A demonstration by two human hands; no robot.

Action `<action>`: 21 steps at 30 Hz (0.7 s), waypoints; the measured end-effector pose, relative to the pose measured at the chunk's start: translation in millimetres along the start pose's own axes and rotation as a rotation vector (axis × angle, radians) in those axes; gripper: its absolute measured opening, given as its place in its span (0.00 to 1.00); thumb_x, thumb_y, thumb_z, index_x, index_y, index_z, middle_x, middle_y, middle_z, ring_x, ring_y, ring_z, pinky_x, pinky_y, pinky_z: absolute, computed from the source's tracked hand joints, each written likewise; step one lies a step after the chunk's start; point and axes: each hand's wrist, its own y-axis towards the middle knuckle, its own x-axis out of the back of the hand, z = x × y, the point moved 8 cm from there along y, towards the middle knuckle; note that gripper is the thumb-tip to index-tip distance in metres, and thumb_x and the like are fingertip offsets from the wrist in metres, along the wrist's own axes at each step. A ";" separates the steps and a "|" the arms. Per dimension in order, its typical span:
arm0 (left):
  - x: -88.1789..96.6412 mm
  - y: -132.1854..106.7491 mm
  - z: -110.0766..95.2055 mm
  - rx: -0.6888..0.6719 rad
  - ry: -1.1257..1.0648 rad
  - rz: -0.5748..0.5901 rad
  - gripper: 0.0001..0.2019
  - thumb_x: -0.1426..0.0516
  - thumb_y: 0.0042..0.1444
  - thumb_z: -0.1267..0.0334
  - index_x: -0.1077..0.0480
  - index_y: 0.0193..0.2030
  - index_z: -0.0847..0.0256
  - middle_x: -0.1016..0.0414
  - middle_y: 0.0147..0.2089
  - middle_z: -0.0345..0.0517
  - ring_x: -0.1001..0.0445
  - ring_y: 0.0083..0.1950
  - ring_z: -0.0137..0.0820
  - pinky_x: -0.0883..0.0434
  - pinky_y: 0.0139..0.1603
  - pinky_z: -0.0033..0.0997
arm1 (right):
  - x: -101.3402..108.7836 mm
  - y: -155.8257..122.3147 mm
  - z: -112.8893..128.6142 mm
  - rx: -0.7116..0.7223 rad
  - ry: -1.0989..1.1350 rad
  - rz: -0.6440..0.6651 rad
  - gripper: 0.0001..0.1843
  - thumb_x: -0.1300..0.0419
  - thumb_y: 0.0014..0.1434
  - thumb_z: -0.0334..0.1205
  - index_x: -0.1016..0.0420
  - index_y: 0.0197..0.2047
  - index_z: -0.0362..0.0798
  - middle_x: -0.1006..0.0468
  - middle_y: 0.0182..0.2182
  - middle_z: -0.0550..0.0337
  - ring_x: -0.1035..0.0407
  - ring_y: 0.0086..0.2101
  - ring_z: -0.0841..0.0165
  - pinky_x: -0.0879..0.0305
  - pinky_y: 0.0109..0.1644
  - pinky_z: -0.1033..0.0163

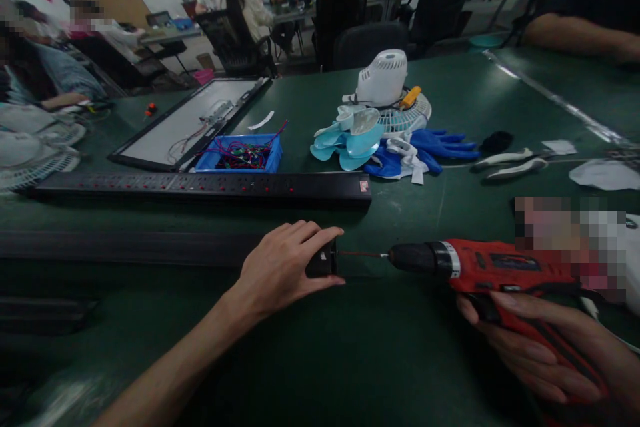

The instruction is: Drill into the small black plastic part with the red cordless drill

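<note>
Gripping the end of a long black bar (150, 247), the left hand (287, 267) has thumb and fingers parted around it. Curled round the handle of a red cordless drill (500, 265), the right hand (545, 347) aims its long thin bit (360, 254) at that end (contact is unclear). A black power strip (325, 191) bounds the far side; blue gloves (443, 145) and pliers (517, 169) lie beyond the drill. Green tabletop (340, 353) gives room nearer the body.
</note>
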 end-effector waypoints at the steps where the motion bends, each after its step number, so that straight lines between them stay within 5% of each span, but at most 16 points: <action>1: 0.1 0.0 -0.1 0.000 -0.001 0.001 0.33 0.36 0.62 0.43 0.38 0.68 0.53 0.26 0.56 0.47 0.25 0.53 0.42 0.26 0.54 0.45 | 0.8 0.2 0.3 0.004 -0.011 0.001 0.18 0.33 0.60 0.55 0.15 0.39 0.48 0.33 0.14 0.71 0.56 0.09 0.82 0.38 0.14 0.74; 11: -1.0 0.2 -0.1 0.006 0.008 -0.006 0.35 0.36 0.61 0.41 0.38 0.69 0.52 0.26 0.55 0.46 0.25 0.51 0.41 0.26 0.52 0.44 | 14.7 0.5 -3.2 0.015 0.007 -0.023 0.19 0.35 0.61 0.55 0.15 0.47 0.53 0.32 0.14 0.70 0.54 0.08 0.81 0.37 0.14 0.71; 13: -1.9 0.0 0.8 0.012 0.004 -0.012 0.35 0.36 0.61 0.41 0.38 0.69 0.51 0.26 0.55 0.46 0.25 0.51 0.41 0.26 0.52 0.44 | 18.3 -0.9 -4.3 0.026 0.004 -0.040 0.18 0.35 0.61 0.57 0.14 0.41 0.52 0.31 0.14 0.68 0.52 0.07 0.80 0.36 0.14 0.70; 17: -2.8 0.5 1.3 0.011 -0.001 -0.021 0.35 0.36 0.60 0.41 0.39 0.69 0.51 0.26 0.55 0.46 0.25 0.52 0.42 0.26 0.53 0.45 | 22.7 -2.5 -10.1 -0.012 -0.054 -0.076 0.32 0.38 0.60 0.64 0.23 0.17 0.47 0.39 0.09 0.67 0.47 0.08 0.78 0.35 0.16 0.70; 21: -2.8 1.5 0.0 0.015 -0.009 -0.014 0.35 0.36 0.60 0.42 0.39 0.70 0.50 0.26 0.55 0.46 0.25 0.52 0.42 0.26 0.53 0.46 | 28.1 -4.9 -11.0 -0.045 -0.105 -0.213 0.33 0.34 0.54 0.68 0.20 0.18 0.45 0.33 0.10 0.64 0.41 0.10 0.76 0.35 0.18 0.70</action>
